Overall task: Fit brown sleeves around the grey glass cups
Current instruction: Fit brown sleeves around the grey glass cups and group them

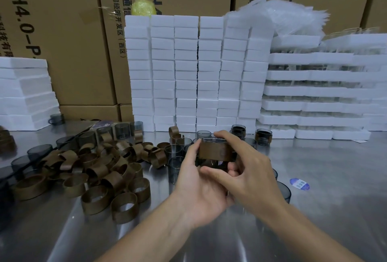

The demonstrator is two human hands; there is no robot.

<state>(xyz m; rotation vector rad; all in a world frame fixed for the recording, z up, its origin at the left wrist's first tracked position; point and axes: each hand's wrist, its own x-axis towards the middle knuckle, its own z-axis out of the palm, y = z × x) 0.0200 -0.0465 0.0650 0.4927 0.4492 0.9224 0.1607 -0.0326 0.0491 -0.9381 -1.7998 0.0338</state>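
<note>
Above the middle of the steel table, both hands close on one grey glass cup, held upright. Its brown sleeve sits as a band around the cup's middle, with glass showing at the rim above and the base below. The left hand comes in from below, palm turned up and inward, its fingers curled against the cup's left side. The right hand wraps the right side: forefinger arched over the rim, thumb laid across the lower front, the other fingers curled under.

Left of the hands lies a heap of loose sleeves. Bare cups stand just behind and beside the left hand, partly hidden by it. A sleeved cup stands behind the right hand. A lone cup is half covered by the right forearm, with a blue sticker near it. White foam blocks are stacked at the back, foam trays to their right, cardboard boxes behind
</note>
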